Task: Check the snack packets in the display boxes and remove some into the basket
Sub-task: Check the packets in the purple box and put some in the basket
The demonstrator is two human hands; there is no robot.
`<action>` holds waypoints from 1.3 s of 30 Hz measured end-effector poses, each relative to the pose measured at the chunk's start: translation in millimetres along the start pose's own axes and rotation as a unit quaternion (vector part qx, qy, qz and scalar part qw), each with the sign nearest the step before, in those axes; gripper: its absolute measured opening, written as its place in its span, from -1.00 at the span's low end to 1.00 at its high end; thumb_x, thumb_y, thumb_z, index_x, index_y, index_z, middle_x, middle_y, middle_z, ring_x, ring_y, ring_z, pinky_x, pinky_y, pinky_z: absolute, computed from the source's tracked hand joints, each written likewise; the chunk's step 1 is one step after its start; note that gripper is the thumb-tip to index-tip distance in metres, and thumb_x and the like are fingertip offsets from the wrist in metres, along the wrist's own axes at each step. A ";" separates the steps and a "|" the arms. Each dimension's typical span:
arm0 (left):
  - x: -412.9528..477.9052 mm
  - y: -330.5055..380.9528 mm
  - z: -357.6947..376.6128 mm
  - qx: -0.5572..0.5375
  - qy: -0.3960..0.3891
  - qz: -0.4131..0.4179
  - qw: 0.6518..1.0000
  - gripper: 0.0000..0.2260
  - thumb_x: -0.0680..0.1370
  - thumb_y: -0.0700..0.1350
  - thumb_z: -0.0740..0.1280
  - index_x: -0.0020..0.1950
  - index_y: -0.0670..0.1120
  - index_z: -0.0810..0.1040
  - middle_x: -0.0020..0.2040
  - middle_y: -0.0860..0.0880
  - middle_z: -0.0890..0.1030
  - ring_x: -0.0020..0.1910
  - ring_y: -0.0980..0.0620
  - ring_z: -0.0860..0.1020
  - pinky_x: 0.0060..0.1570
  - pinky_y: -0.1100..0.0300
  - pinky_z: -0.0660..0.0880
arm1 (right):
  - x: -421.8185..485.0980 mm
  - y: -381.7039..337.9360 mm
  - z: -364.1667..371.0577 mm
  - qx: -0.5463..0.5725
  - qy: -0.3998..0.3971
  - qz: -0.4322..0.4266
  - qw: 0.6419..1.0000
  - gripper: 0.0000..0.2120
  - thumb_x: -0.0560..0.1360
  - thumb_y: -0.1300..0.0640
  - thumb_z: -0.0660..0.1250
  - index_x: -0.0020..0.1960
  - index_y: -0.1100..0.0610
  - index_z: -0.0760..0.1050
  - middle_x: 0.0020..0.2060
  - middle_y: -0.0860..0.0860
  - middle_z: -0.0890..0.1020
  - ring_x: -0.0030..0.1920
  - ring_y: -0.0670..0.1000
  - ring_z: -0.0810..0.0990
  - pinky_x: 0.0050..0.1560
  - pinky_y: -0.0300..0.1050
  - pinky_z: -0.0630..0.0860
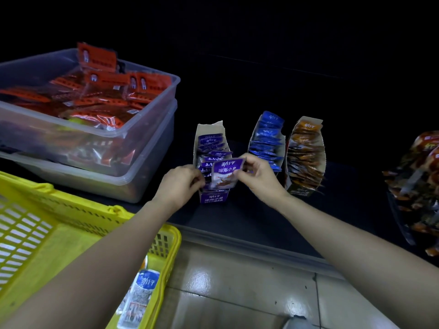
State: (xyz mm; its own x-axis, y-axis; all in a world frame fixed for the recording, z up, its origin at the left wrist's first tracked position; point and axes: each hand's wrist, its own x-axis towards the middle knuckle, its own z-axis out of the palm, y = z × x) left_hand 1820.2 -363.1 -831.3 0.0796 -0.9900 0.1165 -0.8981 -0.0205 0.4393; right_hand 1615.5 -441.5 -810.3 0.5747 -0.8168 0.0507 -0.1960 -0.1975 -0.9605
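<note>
At the near end of the purple display box [214,197], mid-shelf: the right hand [259,176] pinches the top right corner of a purple packet [226,173]. The left hand [180,184] curls at its left edge, hold unclear. Judged light, thin, limp, probably slick foil; grip the sealed edges. Yellow basket [71,224] is near left.

A purple packet [226,173] stands upright mid-frame over the purple display box [213,198]. The full blue display box [267,143] and brown display box [306,157] stand to its right. The yellow basket [71,224], lower left, holds a blue-topped packet [142,288].
</note>
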 end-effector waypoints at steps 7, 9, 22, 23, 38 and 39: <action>9.2 -12.0 -1.2 -0.088 0.081 -0.035 0.992 -0.97 0.52 -0.19 0.42 -0.11 -0.13 0.64 -0.16 0.01 0.54 -0.20 0.00 0.54 -0.15 0.16 0.43 | -3.8 14.8 9.6 -0.131 0.014 -0.049 0.990 -0.85 0.48 0.27 0.46 -0.03 0.07 0.61 -0.29 -0.09 0.57 -0.35 -0.18 0.45 -0.26 -0.32 0.43; 8.2 -11.0 -0.1 -0.106 0.081 -0.037 0.990 -0.97 0.53 -0.18 0.42 -0.11 -0.12 0.63 -0.16 0.03 0.53 -0.20 0.05 0.51 -0.15 0.20 0.38 | -2.9 18.3 12.3 -0.191 0.013 -0.065 0.979 -0.87 0.45 0.27 0.48 -0.04 0.09 0.65 -0.27 -0.10 0.59 -0.34 -0.20 0.49 -0.26 -0.37 0.42; 9.1 -7.7 2.5 -0.140 0.109 -0.038 0.983 -0.98 0.51 -0.19 0.43 -0.12 -0.11 0.62 -0.18 0.05 0.52 -0.27 0.27 0.46 -0.22 0.53 0.30 | 3.8 21.4 9.5 -0.211 -0.018 -0.030 0.977 -0.89 0.45 0.28 0.39 -0.05 0.12 0.57 -0.15 -0.02 0.65 -0.17 -0.11 0.62 -0.17 -0.25 0.56; 9.3 -8.3 3.0 -0.146 0.109 -0.037 0.983 -0.98 0.51 -0.20 0.43 -0.12 -0.11 0.62 -0.19 0.06 0.52 -0.27 0.28 0.47 -0.22 0.53 0.31 | 3.9 21.2 10.0 -0.203 -0.019 -0.024 0.979 -0.90 0.46 0.25 0.36 -0.06 0.11 0.58 -0.15 0.00 0.66 -0.16 -0.07 0.64 -0.15 -0.16 0.59; 4.4 -12.8 5.5 -0.276 0.056 -0.058 0.958 -0.91 0.53 -0.21 0.42 -0.16 -0.06 0.61 -0.15 -0.04 0.59 -0.22 -0.06 0.63 -0.19 0.12 0.61 | 7.9 20.8 18.8 -0.250 0.082 -0.062 0.963 -0.70 0.40 0.17 0.52 -0.01 -0.01 0.43 -0.21 -0.14 0.57 -0.18 -0.13 0.58 -0.15 0.01 0.59; 4.2 -12.1 4.9 -0.286 0.054 -0.061 0.955 -0.91 0.53 -0.22 0.41 -0.16 -0.07 0.61 -0.15 -0.05 0.60 -0.23 -0.06 0.63 -0.20 0.16 0.60 | 7.1 20.6 19.8 -0.252 0.080 -0.069 0.962 -0.70 0.40 0.17 0.52 0.00 0.01 0.44 -0.19 -0.15 0.55 -0.16 -0.13 0.57 -0.16 -0.01 0.58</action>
State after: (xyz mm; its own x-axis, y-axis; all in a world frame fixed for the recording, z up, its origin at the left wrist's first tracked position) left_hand 1829.4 -367.7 -840.5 0.2404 -0.9644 0.1101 -0.4993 -0.0256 0.8661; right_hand 1631.2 -440.7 -835.1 0.5016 -0.8285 0.2488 -0.5101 -0.5156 -0.6885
